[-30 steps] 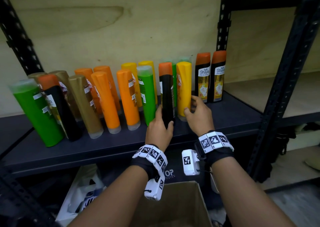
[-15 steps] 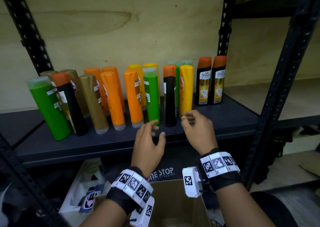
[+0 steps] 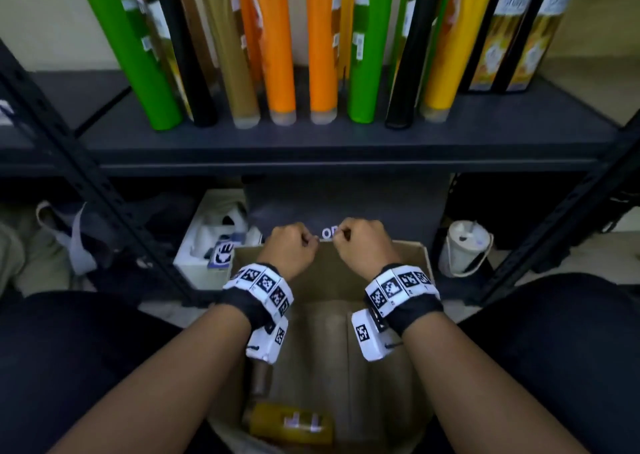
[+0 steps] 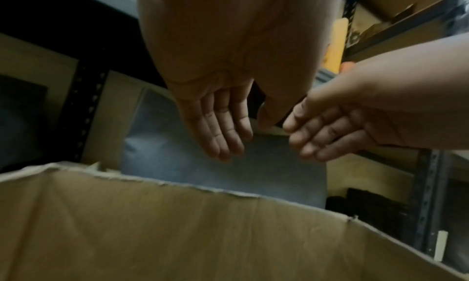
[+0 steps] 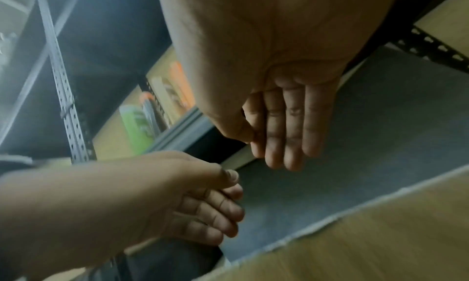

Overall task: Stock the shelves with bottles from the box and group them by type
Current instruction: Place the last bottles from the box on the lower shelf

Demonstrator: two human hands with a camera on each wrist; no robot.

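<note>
Both hands hang side by side over the far rim of the open cardboard box (image 3: pixel 423 258). My left hand (image 3: pixel 292 245) and right hand (image 3: pixel 363 244) hold nothing. In the left wrist view the left hand (image 4: pixel 223 124) has loose, nearly straight fingers. The right wrist view shows the right hand (image 5: pixel 286 124) the same way. A yellow bottle (image 3: pixel 291 422) lies at the box's near end. On the dark shelf (image 3: pixel 311 145) above stand bottles in a row: green (image 3: pixel 138 55), gold, orange (image 3: pixel 277 55), black (image 3: pixel 412 55), yellow (image 3: pixel 450 45) and two labelled dark ones (image 3: pixel 512 38).
Under the shelf, a dark bag with white lettering (image 3: pixel 346 204) sits behind the box, with a white carton (image 3: pixel 207 256) to its left and a white handled tub (image 3: pixel 464 249) to its right. Black slotted uprights (image 3: pixel 104 194) flank the bay. My dark-clad knees frame the box.
Both hands have let go of the bottles on the shelf and dropped down to the box. My view has tilted down from the shelf to the box.
</note>
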